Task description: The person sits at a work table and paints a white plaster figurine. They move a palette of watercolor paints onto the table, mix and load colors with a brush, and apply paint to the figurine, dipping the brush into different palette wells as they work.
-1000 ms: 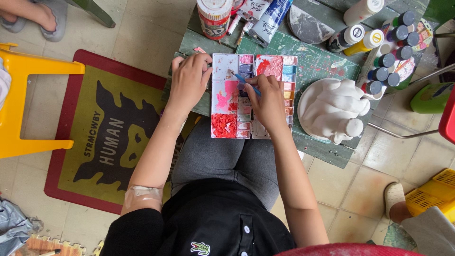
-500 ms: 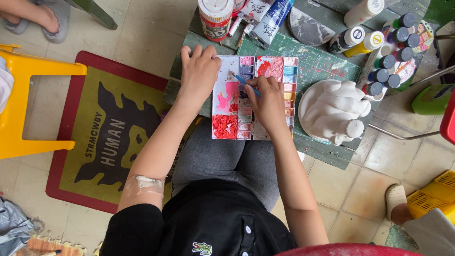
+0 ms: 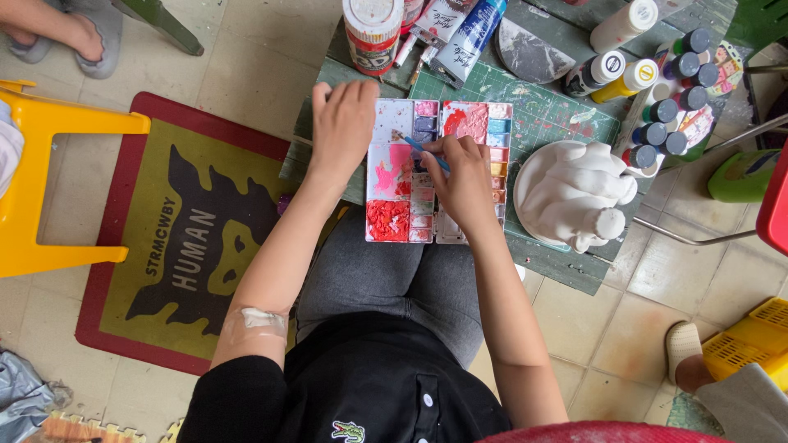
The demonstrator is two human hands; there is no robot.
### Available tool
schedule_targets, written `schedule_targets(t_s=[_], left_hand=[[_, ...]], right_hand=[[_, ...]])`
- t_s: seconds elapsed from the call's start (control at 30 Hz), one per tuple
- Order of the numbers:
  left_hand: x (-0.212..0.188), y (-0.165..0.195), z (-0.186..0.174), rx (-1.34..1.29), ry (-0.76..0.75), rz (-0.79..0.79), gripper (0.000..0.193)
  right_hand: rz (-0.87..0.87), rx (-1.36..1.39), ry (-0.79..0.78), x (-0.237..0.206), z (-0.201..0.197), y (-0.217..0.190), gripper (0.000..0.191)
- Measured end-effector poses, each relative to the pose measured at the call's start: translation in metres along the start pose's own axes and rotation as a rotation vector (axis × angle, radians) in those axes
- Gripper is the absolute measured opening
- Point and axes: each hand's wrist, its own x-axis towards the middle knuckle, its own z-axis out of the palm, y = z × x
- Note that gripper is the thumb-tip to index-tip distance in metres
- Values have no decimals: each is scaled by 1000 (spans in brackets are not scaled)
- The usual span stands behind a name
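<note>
At the far left a yellow plastic stool (image 3: 49, 180) stands on the tiled floor, and beside it lies a red-bordered olive mat (image 3: 176, 238) printed with a black figure and pale lettering. Right of the mat, the left hand (image 3: 343, 123) lies flat with fingers spread on the left edge of the paint palette (image 3: 392, 217), steadying it on the green cutting mat (image 3: 550, 107) at the near edge of the low table. The palette's large wells already carry pink and red mixes, and its small middle and right-hand wells hold rows of pastel colours. The right hand (image 3: 464, 176) is closed around a thin blue-handled brush (image 3: 420, 148), whose tip rests in the pink well. To my eye colour is being mixed or loaded, and the painting itself looks hardly begun, since the white plaster figure (image 3: 574, 193) to the right of the palette shows no paint that I can see. At the far edge stand a white tub with a red band (image 3: 373, 29) and, beside it, a blue and white paint tube (image 3: 468, 37). Further right are white and yellow squeeze bottles (image 3: 616, 70), then a cluster of small dark-capped paint pots (image 3: 669, 123).
</note>
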Motion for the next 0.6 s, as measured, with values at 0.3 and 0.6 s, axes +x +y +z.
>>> schedule_targets(t_s=[0.3, 0.6], left_hand=[[-37, -9, -12, -152, 65, -54, 21], [-40, 4, 2, -275, -116, 131, 21]], right_hand=[[111, -8, 304, -12, -22, 13, 16], [75, -58, 292, -19, -16, 32, 17]])
